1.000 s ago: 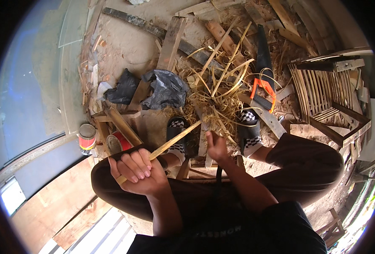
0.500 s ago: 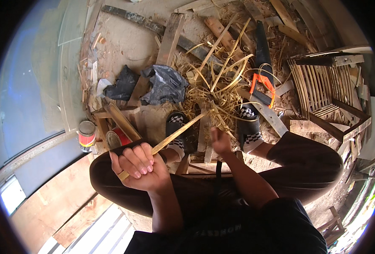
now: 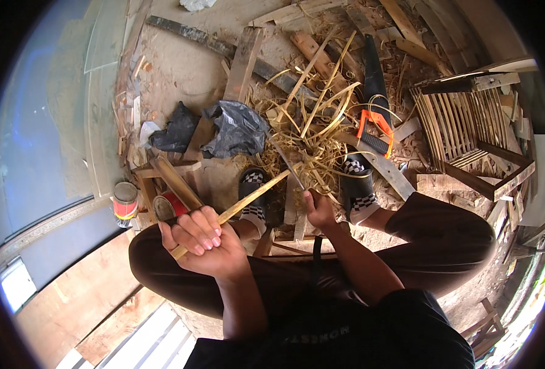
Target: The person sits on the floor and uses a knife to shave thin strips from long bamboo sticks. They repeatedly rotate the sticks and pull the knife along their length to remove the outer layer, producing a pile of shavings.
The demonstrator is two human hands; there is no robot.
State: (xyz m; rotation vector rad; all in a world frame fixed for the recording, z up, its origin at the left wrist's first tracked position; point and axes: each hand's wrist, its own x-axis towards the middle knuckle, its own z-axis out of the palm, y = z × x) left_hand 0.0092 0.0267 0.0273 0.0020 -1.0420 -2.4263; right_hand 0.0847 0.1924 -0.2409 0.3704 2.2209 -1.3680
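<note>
A pale bamboo strip (image 3: 251,198) slants up and right out of my left hand (image 3: 206,241), whose fingers are wrapped round its lower end. My right hand (image 3: 321,212) is closed on a knife (image 3: 292,170) with a long, thin blade. The blade points up and left and crosses the strip near its far end; whether the two touch I cannot tell. The knife's handle is hidden in my fist. Curled shavings (image 3: 312,147) lie in a heap just beyond both hands, between my feet.
Past the heap on the right lies a handsaw (image 3: 377,132) with an orange and black handle. A slatted wooden frame (image 3: 463,132) stands at far right. Black plastic (image 3: 235,128) lies left of the shavings. Two cans, one a red-banded can (image 3: 125,200), stand near my left knee.
The knife's blade, blurred or unseen before, now shows clearly across the strip, and my right hand sits slightly lower. My left hand keeps its hold; the view has shifted a little.
</note>
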